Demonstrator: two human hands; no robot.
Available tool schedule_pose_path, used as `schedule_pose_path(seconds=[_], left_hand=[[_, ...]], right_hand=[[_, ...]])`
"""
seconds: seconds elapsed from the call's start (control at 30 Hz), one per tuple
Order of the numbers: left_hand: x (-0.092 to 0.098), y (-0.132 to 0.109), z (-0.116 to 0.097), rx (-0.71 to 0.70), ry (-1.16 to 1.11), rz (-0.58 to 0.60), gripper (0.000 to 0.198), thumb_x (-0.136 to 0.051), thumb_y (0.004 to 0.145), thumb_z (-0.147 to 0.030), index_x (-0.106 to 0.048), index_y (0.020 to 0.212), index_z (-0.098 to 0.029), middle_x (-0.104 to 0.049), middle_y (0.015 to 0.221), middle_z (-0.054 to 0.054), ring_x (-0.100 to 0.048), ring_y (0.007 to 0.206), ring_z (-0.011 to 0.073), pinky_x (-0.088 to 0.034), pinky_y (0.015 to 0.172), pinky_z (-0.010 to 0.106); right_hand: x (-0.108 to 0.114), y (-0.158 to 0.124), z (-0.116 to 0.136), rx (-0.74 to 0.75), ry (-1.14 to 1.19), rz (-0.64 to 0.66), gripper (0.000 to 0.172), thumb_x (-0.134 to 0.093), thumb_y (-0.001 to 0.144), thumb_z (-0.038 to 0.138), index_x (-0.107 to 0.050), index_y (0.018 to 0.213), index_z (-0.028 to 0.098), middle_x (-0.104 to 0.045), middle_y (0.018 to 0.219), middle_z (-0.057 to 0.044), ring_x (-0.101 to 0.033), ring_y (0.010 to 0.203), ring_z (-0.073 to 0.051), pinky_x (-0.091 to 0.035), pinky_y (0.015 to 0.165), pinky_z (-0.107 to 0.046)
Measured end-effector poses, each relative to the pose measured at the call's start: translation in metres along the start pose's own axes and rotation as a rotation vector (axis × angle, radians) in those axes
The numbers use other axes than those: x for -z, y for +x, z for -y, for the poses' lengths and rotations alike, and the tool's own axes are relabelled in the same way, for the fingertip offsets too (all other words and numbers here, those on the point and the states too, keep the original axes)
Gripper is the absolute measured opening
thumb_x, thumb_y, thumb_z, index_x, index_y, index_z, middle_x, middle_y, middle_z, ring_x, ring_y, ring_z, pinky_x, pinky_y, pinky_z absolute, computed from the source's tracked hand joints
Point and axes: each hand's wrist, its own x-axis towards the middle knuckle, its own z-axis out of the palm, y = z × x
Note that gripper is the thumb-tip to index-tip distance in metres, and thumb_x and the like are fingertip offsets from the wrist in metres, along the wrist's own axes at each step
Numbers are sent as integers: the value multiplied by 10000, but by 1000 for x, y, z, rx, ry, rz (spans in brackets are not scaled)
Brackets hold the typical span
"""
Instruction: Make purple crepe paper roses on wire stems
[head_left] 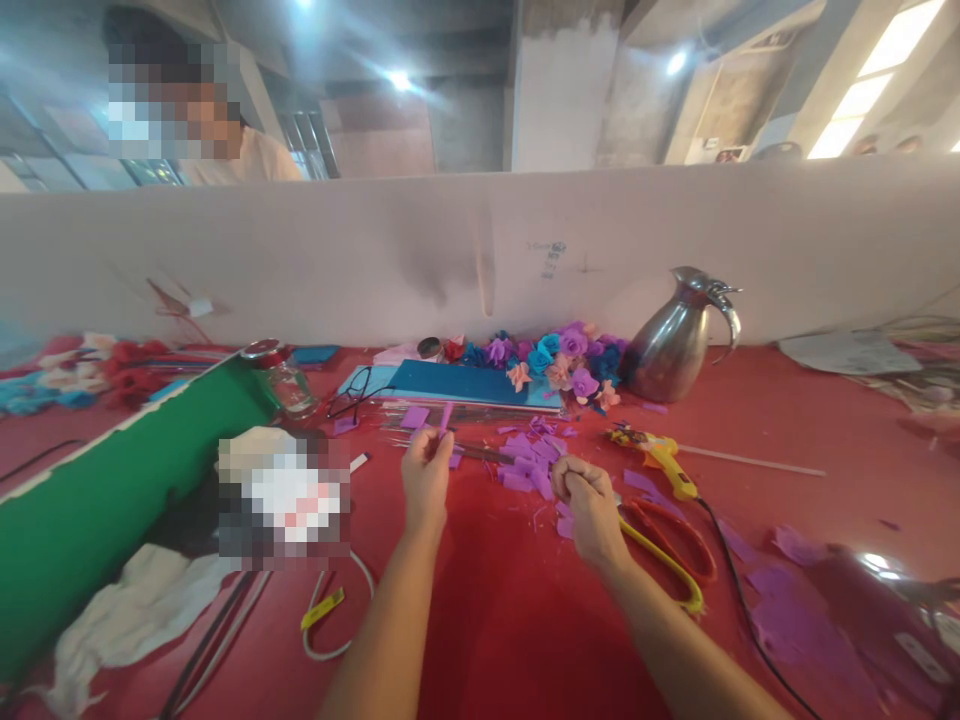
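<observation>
My left hand [427,475] is closed in a pinch on a small purple paper strip [447,415] that stands up from the fingertips. To its right, my right hand [590,508] is closed with fingers curled in; whatever it may hold is hidden. Between and beyond the hands lies a pile of cut purple paper pieces [529,462]. A thin dark rod [484,453] runs from near the left hand toward the pile. Scissors with red and yellow handles [694,585] lie beside my right wrist, their blades out of sight.
A yellow glue gun [675,470] with a cord lies right, a metal jug [671,345] behind it. Paper flowers [562,365], a blue pad [457,380], glasses [351,395] and a glass jar [285,385] line the back. A green board [112,480] stands left. A person [247,155] is beyond the partition.
</observation>
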Motion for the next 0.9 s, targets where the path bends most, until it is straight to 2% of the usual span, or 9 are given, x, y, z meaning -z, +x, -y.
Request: schedule_pose_path(seconds=[0.2,0.3,0.4,0.47,0.57,0.63,0.67,0.77,0.9], left_hand=[[18,13,5,-98,799,48,96,-621,722,-263,-693,701,-203,-699,782,66,-599,723,209,-361,625,265],[18,10,3,-101,974,98,122,-595,741,-221,-716,740,-208,-710,900,87,-621,773,221,-368,621,271],[18,11,4,-71,1028,114,153,-566,758,-214,-720,759,-210,-708,938,98,-629,780,232,-375,616,283],[20,14,5,-45,979,76,160,-566,756,-223,-724,776,-205,-714,914,110,-632,794,250,-391,634,299],[21,16,3,5,696,45,142,-608,726,-250,-728,775,-196,-727,819,96,-641,808,251,-429,700,313],[16,11,-3,69,359,165,152,-647,702,-286,-733,783,-191,-735,785,66,-652,810,232,-453,748,315],[12,6,-7,103,232,294,171,-669,685,-300,-739,793,-188,-739,795,59,-656,822,230,-461,770,322],[-2,-12,-22,132,39,590,202,-718,647,-291,-753,816,-186,-749,877,56,-662,856,222,-462,850,339],[-11,-28,-34,77,48,683,215,-693,693,-300,-759,869,-197,-752,903,58,-668,883,233,-472,868,347]], right_hand=[[-9,-6,-1,75,-430,274,186,-426,718,209,-513,553,205,-444,493,31,-385,466,-115,-251,485,-245],[-13,-11,-7,233,-691,326,162,-494,756,215,-602,634,214,-559,554,11,-453,492,-122,-272,508,-246],[-16,-13,-13,253,-675,340,182,-517,742,172,-678,792,241,-650,642,-4,-518,532,-135,-328,545,-249],[-18,-13,-13,192,-536,327,192,-535,721,165,-688,804,245,-663,669,-6,-534,556,-141,-358,560,-254],[-18,-9,-9,-57,-192,272,151,-560,749,269,-685,813,214,-594,575,10,-484,501,-128,-356,505,-246],[-18,-5,-4,-214,13,220,222,-588,764,368,-680,847,183,-535,524,28,-437,467,-109,-333,473,-235],[-17,-3,-3,-254,81,198,255,-613,754,405,-676,836,172,-524,521,31,-424,465,-101,-325,470,-231],[-15,1,-1,-280,172,159,298,-681,710,457,-654,743,162,-526,535,27,-410,484,-87,-318,481,-224],[-14,2,-2,-290,184,175,313,-698,696,472,-640,706,165,-523,530,29,-407,484,-81,-316,481,-220]])
